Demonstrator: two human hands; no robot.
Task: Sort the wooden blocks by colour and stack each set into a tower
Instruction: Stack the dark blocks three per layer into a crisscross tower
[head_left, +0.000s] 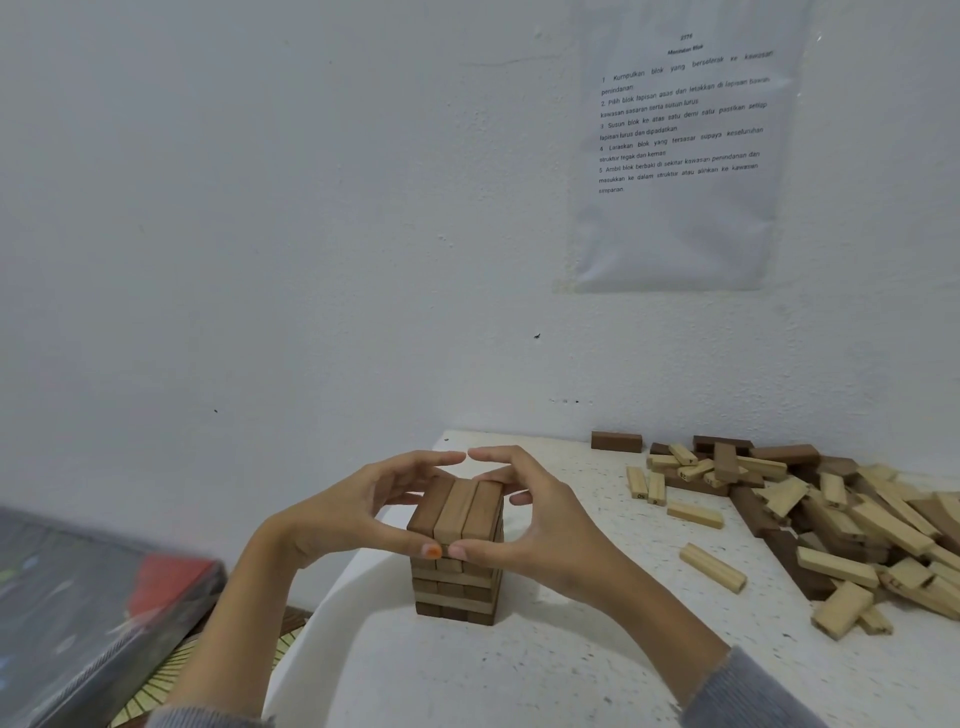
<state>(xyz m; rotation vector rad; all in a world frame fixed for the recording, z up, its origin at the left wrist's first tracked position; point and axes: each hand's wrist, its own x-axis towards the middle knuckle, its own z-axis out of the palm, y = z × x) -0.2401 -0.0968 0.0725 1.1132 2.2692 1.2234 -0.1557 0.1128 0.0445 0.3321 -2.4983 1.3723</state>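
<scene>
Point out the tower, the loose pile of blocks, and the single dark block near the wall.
tower (457, 592), head view, on its lower front face.
pile of blocks (891, 532), head view, on a long pale block mid-pile.
dark block (616, 441), head view, on its long front side.

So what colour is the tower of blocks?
The tower is brown, some blocks darker than others; the head view shows it.

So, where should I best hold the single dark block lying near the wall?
Probably across its middle, from above: the dark block lies flat, apart from the pile, so thumb and fingers can pinch its long sides. The right hand, now at the tower, is nearer.
</scene>
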